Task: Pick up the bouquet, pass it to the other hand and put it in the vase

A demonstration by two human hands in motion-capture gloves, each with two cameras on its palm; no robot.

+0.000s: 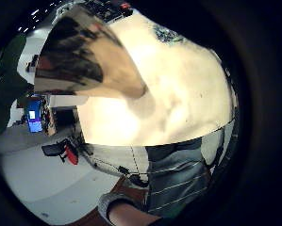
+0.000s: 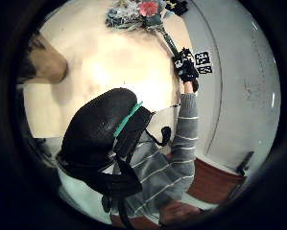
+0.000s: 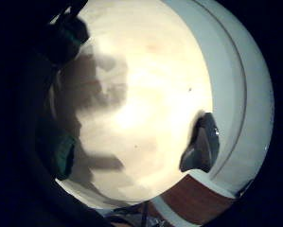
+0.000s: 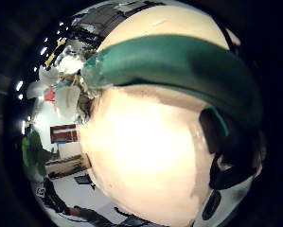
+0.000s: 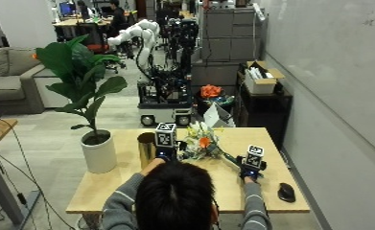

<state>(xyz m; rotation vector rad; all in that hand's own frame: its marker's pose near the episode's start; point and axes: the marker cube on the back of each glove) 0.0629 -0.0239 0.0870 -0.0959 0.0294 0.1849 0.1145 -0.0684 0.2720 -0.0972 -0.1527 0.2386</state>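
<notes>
A bouquet [image 5: 200, 142] of pale blooms with one orange flower lies on the light wooden tabletop [image 5: 110, 184]. Its green stem runs toward the right edge, where the right hand [image 5: 249, 170] curls round it. The left hand [image 5: 165, 154] is beside the shiny golden cylindrical vase [image 5: 146, 148]; its fingers cannot be told.

Bare pale wooden counter [image 5: 228, 184] lies between my hands. A shiny gold cylindrical vase [image 5: 146, 148] stands at ten o'clock, a white potted plant [image 5: 99, 152] beyond it.
</notes>
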